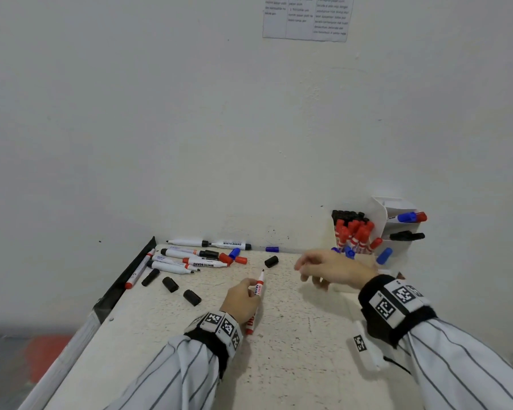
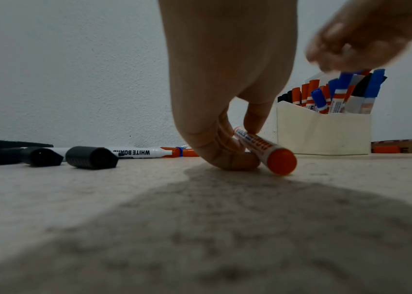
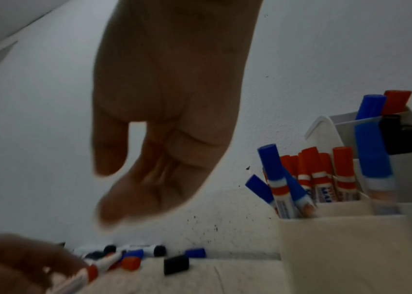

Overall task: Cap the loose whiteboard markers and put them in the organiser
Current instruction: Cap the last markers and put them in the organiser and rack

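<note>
Markers: most of the job is judged done. The table (image 1: 279, 335) carries the organiser (image 1: 379, 208) at the back right against the wall, already packed with capped red, black and blue markers. A pile of uncapped markers (image 1: 190, 260) is left at the back left, roughly seven or eight, exact count not clear. Loose caps are scattered around it: three black caps (image 1: 170, 284) near the front of the pile, one black cap (image 1: 271, 261) mid-table, a red cap (image 1: 241, 260) and a blue cap (image 1: 272, 249) by the wall. One uncapped red marker (image 1: 256, 294) is pinched in the left hand (image 1: 240, 300), butt end on the table, tip pointed away. The right hand (image 1: 332, 269) is held empty above the table with fingers relaxed, just in front of the organiser. Still left: a red cap to be fetched, this marker capped and stowed, then the pile.
</note>
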Demonstrator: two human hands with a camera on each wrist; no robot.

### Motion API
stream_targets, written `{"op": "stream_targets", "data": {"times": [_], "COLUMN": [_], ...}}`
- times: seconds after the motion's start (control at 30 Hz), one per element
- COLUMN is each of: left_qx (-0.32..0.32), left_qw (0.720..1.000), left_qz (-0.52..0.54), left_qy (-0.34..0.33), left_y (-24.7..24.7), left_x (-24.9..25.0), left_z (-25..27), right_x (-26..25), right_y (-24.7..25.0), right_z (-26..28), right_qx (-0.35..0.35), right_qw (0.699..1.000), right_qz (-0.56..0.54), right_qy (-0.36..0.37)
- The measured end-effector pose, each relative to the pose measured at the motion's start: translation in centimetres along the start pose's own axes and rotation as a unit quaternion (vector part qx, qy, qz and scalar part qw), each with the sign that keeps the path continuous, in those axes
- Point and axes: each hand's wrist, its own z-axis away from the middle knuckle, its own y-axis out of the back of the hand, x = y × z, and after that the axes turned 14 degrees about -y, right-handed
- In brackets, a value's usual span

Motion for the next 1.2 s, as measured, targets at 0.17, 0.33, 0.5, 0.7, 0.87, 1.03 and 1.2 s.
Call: {"op": "stream_targets", "data": {"times": [0.17, 0.33, 0.5, 0.7, 0.87, 1.03, 1.2], "left_qx": [-0.01, -0.013, -0.013, -0.003, 0.0, -0.001, -0.001], "left_qw": [1.0, 1.0, 1.0, 1.0, 0.999, 0.998, 0.997], "left_qz": [0.011, 0.009, 0.009, -0.005, 0.032, 0.054, 0.064], "left_qy": [0.011, 0.014, 0.019, 0.015, 0.033, 0.041, 0.04], "left_y": [-0.1, -0.2, -0.2, -0.2, -0.1, -0.1, -0.2], "left_x": [-0.3, -0.3, -0.4, -0.1, -0.1, -0.2, -0.1], "left_z": [-0.2, -0.3, -0.4, -0.4, -0.2, -0.3, -0.3], "right_x": [4.2, 10.1, 13.9, 15.7, 16.1, 15.3, 14.5], "right_y": [-0.3, 1.6, 3.1, 4.1, 4.3, 4.1, 4.4], "right_z": [-0.1, -1.5, -2.0, -3.9, -5.3, -6.1, -6.3], "right_qx": [-0.058, 0.126, 0.213, 0.276, 0.279, 0.312, 0.292], "right_qw": [0.975, 0.919, 0.877, 0.877, 0.868, 0.857, 0.857], "right_qz": [0.136, 0.249, 0.233, 0.186, 0.181, 0.179, 0.176], "right_qy": [-0.163, -0.277, -0.362, -0.345, -0.369, -0.368, -0.387]}}
